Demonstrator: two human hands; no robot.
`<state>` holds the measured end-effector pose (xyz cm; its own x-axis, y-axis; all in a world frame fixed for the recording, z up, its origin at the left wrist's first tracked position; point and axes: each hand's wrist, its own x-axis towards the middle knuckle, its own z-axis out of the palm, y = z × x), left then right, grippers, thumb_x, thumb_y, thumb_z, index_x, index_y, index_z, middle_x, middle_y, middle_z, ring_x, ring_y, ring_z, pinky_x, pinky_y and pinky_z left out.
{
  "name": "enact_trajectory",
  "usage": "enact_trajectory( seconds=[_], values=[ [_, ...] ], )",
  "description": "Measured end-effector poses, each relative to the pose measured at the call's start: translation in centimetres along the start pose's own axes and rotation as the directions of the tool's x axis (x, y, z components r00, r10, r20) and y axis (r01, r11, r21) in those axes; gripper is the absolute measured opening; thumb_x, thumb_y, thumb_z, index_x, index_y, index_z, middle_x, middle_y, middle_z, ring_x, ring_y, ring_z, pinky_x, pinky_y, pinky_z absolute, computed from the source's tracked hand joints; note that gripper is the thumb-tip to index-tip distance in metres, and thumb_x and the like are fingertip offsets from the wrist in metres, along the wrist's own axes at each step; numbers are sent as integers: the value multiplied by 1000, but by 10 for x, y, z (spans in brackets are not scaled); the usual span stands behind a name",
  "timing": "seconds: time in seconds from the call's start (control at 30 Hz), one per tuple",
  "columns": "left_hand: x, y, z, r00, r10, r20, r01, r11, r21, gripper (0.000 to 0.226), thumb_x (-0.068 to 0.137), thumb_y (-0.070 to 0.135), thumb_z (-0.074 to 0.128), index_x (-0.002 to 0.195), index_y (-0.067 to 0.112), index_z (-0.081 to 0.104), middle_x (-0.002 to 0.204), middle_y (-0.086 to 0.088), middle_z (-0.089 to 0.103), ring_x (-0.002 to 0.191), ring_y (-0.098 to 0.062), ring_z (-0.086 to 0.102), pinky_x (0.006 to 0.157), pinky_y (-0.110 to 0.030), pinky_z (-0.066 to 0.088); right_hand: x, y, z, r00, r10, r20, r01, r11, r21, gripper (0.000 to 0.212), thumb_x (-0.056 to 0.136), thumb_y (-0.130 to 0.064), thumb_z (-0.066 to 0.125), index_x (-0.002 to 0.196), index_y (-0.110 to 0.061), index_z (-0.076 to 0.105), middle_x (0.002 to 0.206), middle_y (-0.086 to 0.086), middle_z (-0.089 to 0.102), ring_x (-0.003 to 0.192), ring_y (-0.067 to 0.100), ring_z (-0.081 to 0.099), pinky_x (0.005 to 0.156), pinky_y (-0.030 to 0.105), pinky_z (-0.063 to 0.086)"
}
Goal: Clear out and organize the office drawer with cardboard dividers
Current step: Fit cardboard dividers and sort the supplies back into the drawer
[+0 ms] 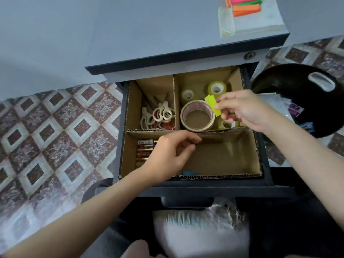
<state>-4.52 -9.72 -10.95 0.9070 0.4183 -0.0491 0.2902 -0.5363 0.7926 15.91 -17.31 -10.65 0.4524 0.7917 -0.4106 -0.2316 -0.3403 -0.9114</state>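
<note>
The open drawer (268,172) holds cardboard dividers (176,101) that form four compartments. Scissors (160,114) lie at the back left, tape rolls (197,116) at the back right, batteries (145,148) at the front left. The front right compartment (227,155) shows bare cardboard and a small blue item (189,173) at its front edge. My right hand (242,108) pinches a small yellow-green strip (212,105) above the tape rolls. My left hand (171,155) hovers over the divider between the two front compartments, fingers loosely curled, holding nothing I can see.
On the grey desk top (167,34) at the back right sit neon sticky notes (245,4) on pale paper pads (260,21). A black bin (290,86) with papers stands right of the drawer. Patterned floor tiles (55,127) lie to the left.
</note>
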Motion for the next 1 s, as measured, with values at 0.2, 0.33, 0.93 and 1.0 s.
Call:
enact_trajectory(
  seconds=[0.2, 0.33, 0.93, 1.0],
  values=[
    [-26, -35, -12, 959, 9, -285, 12, 997, 72, 37, 91, 32, 46, 127, 25, 50, 130, 7, 53, 123, -3, 46, 103, -18, 37, -40, 1, 18, 960, 136, 244, -66, 959, -275, 10, 84, 4, 62, 91, -2, 64, 66, 8, 63, 44, 10, 55, 38, 17, 41],
    [-29, -47, -5, 986, -16, -166, 45, 984, 173, 56, 91, 49, 35, 142, 26, 28, 149, 15, 24, 141, 1, 16, 114, -13, 11, -46, 31, 45, 919, 241, 313, 7, 783, -622, 9, 86, -1, 62, 85, -10, 64, 65, 2, 62, 46, 7, 57, 43, 17, 45],
    [-24, -53, -2, 980, -119, -160, 120, 993, 0, 52, 93, 46, 28, 140, 26, 32, 148, 13, 31, 141, 2, 15, 112, -10, 10, 2, 85, 73, 933, 231, 275, 96, 577, -811, 23, 78, 1, 61, 100, -5, 66, 83, 3, 55, 76, 20, 55, 62, 21, 42],
    [-23, -53, -2, 979, -121, -163, 123, 992, 3, 51, 93, 46, 28, 140, 26, 32, 148, 14, 31, 141, 2, 15, 111, -9, 10, 1, 85, 73, 932, 219, 290, 120, 568, -814, 22, 79, 1, 62, 99, -7, 66, 84, 3, 53, 78, 21, 56, 60, 22, 42]
  ],
)
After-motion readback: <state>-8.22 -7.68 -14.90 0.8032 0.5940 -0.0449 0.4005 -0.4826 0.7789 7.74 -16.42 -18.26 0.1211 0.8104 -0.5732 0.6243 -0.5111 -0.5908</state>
